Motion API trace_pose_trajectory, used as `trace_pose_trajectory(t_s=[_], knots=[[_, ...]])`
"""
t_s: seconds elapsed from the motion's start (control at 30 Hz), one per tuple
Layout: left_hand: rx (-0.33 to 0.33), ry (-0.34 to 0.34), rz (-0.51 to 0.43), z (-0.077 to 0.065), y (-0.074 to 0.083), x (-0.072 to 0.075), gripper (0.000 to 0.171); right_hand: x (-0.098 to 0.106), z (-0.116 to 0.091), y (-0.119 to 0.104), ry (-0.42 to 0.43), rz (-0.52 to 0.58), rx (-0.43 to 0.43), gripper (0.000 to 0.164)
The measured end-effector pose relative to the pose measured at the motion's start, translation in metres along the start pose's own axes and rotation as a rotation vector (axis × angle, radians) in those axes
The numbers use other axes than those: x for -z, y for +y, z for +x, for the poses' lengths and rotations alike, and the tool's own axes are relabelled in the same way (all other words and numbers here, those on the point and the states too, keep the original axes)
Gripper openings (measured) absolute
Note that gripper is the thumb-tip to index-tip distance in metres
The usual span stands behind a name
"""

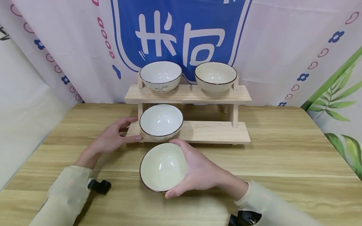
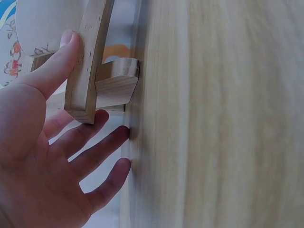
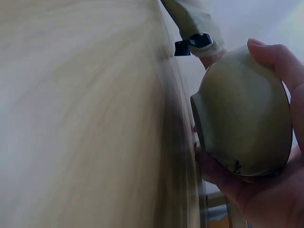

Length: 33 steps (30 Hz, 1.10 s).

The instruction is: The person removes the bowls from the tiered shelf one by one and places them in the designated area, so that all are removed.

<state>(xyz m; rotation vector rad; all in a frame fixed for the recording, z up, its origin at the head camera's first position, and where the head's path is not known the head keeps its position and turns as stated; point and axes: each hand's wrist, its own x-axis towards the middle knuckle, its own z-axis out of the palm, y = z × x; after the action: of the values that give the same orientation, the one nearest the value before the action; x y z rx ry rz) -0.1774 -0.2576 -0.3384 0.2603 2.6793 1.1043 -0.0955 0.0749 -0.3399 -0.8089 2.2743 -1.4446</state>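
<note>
My right hand [image 1: 198, 168] grips a cream bowl [image 1: 162, 168] with a dark brown rim, thumb at its near side and fingers at its far side. In the right wrist view, the held bowl [image 3: 244, 114] appears side-on, its foot facing the wooden table. My left hand [image 1: 116, 135] is at the left end of the lower step of a wooden two-tier rack [image 1: 215, 131]. Its thumb [image 2: 59, 69] lies along the step's front, and the other fingers spread loosely around the board's end. A white bowl [image 1: 161, 121] with a dark rim stands on that step, beside the left thumb.
On the upper step stand a white bowl [image 1: 161, 75] with a leaf pattern at left and a cream bowl [image 1: 216, 77] at right. The rack stands on a wood-grain table [image 1: 282, 157]. Behind it hangs a printed cloth [image 1: 268, 47] with a blue emblem.
</note>
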Motion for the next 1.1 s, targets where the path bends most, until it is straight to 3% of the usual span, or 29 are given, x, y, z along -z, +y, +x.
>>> trace_pose_trajectory(t_s=[0.47, 1.1], knots=[[-0.008, 0.001, -0.004, 0.0, 0.0, 0.0, 0.09, -0.024, 0.019, -0.013, -0.012, -0.116, -0.053, 0.135], [-0.035, 0.017, 0.002, -0.001, -0.003, 0.0, 0.087, -0.041, 0.042, -0.019, -0.041, -0.195, -0.053, 0.136]])
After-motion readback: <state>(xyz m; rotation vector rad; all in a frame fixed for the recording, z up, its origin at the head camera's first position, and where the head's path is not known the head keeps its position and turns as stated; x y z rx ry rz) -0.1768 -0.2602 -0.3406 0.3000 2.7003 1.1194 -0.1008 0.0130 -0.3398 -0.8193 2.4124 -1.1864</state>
